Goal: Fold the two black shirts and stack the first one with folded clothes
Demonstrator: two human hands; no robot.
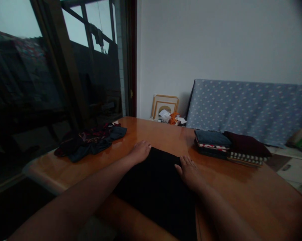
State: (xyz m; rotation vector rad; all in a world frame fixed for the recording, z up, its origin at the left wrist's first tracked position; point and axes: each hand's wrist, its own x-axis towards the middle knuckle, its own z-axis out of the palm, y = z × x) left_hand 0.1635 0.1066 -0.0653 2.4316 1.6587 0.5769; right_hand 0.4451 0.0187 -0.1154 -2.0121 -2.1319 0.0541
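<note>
A black folded cloth or garment point(158, 187) lies spread across the table, its near part reaching past the table's front edge. On its far left corner rests my left hand point(141, 151), fingers laid over the edge and the thumb hidden. My right hand point(191, 172) lies on the far right corner with its fingers stretched out and the thumb apart, pressing on the fabric. Neither hand visibly pinches the cloth. Which kind of garment it is cannot be made out in the dark fabric.
A loose pile of dark clothes point(90, 142) lies on the wooden table point(140, 129) at the left. Folded stacks stand at the right, with a blue denim piece point(212, 139) and a maroon piece point(246, 145) on top. Behind are a dotted blue cover point(241, 103) and frames point(166, 98).
</note>
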